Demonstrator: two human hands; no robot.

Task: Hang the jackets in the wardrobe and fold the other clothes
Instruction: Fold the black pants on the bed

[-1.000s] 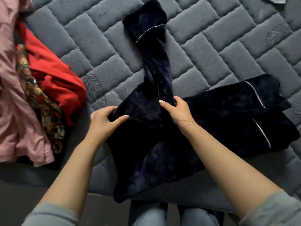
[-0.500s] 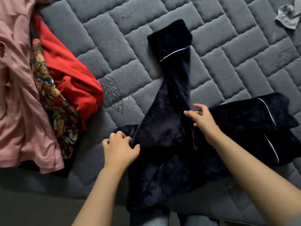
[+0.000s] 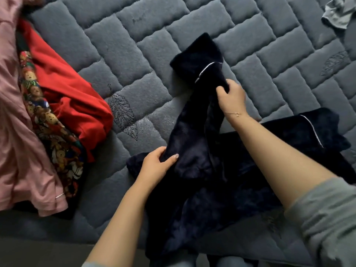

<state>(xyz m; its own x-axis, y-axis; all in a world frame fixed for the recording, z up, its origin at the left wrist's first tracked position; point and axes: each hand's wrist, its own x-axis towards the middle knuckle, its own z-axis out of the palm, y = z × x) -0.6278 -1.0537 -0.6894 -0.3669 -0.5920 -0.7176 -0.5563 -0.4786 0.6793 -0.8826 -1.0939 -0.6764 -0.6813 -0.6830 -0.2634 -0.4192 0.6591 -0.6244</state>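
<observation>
A dark navy plush garment [image 3: 202, 170] with thin white piping lay spread on the grey quilted mattress [image 3: 134, 45], its bulk at the near edge and one long sleeve-like part running away from the person toward the middle of the bed. The right hand [image 3: 232, 97] had its fingers curled round that long part just below the white-piped cuff, gripping the fabric. The left hand [image 3: 158, 166] clutched the garment lower down at its left edge, thumb lying on top of the cloth and fingers tucked beneath the fold. Another piped section of the same garment stretched off to the right, under the right forearm.

At the left side of the mattress a heap of clothes lay apart from the navy piece: a pink garment [image 3: 17, 132] nearest the edge of view, a cloth printed with teddy bears [image 3: 48, 128] just beside it, and a red garment [image 3: 73, 97] touching the print on its far side. A small crumpled grey garment [image 3: 337, 14] sat at the far right corner of the bed, well apart from everything else. No container was visible.
</observation>
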